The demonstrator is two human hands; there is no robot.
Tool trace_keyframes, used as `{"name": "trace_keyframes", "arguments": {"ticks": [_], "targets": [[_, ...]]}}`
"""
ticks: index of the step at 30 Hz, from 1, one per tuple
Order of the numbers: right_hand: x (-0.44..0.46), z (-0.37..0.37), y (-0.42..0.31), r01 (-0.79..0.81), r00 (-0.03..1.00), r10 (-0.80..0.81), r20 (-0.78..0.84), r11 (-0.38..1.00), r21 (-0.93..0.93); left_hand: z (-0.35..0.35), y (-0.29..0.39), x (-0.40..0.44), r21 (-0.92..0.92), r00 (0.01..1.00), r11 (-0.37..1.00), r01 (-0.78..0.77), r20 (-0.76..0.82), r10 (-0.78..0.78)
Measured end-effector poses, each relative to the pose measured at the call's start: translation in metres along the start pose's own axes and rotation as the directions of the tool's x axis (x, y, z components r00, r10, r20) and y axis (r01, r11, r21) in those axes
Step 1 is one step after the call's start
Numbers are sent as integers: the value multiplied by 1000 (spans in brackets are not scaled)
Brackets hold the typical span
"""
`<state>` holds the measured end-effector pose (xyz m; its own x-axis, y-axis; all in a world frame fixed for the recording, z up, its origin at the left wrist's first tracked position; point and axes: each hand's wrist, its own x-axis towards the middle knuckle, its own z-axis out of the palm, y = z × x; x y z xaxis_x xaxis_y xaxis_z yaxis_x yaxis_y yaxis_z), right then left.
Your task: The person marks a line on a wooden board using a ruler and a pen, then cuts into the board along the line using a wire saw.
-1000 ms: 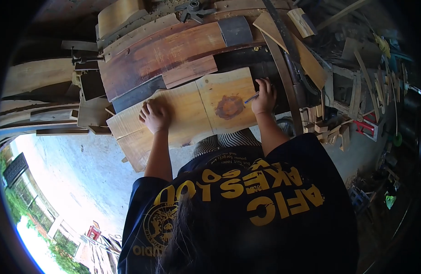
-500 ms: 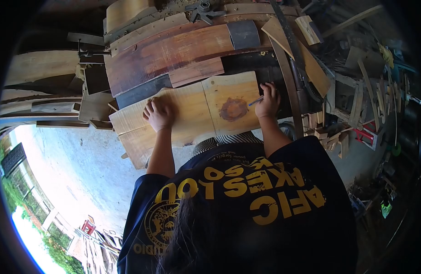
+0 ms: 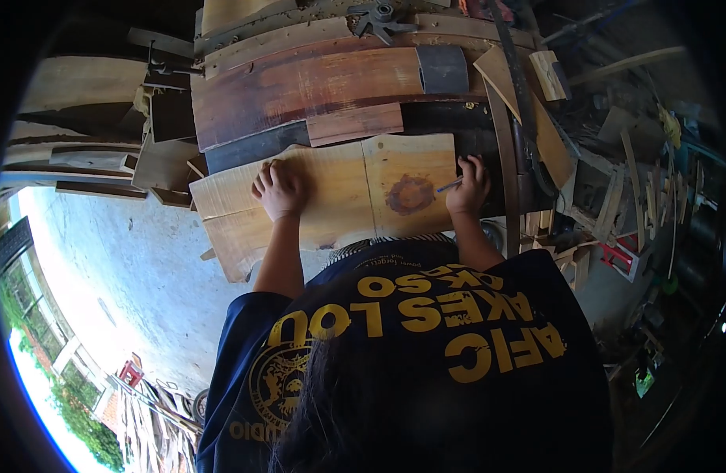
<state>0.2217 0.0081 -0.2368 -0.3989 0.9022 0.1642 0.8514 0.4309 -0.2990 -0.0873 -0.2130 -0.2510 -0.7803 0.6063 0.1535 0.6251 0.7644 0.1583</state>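
Observation:
A pale wooden board [image 3: 331, 185] with a dark brown knot [image 3: 410, 195] lies crosswise before me. A line runs across it left of the knot, and another runs along its left part. My left hand [image 3: 280, 191] rests on the board's left half with its fingers curled in; I see nothing in them. At the right end, my right hand [image 3: 468, 188] is closed around a blue pen [image 3: 450, 184], whose tip points left over the board toward the knot.
Behind the board lie a small reddish wood piece [image 3: 355, 124], a long reddish-brown plank [image 3: 300, 87] and a dark grey piece [image 3: 443, 69]. A spoked metal part [image 3: 383, 20] sits farther back. Wood strips [image 3: 615, 197] crowd the right; more planks [image 3: 87, 87] are at left.
The camera view has shifted a little, so the bench and board sit slightly farther right. Both hands keep nearly the same places on the board, and the pen stays in my right hand.

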Motion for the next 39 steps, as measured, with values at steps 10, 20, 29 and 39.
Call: {"name": "trace_keyframes", "arguments": {"ticks": [10, 20, 29, 39], "targets": [[0, -3, -3, 23, 999, -22, -40, 1000, 13, -2, 1, 0, 19, 1000, 1000, -7, 25, 7], [4, -5, -5, 69, 992, -61, -108, 994, 80, -2, 0, 1, 54, 999, 998, -16, 41, 14], [2, 1, 3, 126, 987, -109, -122, 983, 136, 1, -1, 0, 33, 999, 999, 1, 47, -3], [0, -1, 2, 135, 985, -128, -119, 989, 61, 2, -3, 1, 33, 997, 999, 7, 73, -10]]}}
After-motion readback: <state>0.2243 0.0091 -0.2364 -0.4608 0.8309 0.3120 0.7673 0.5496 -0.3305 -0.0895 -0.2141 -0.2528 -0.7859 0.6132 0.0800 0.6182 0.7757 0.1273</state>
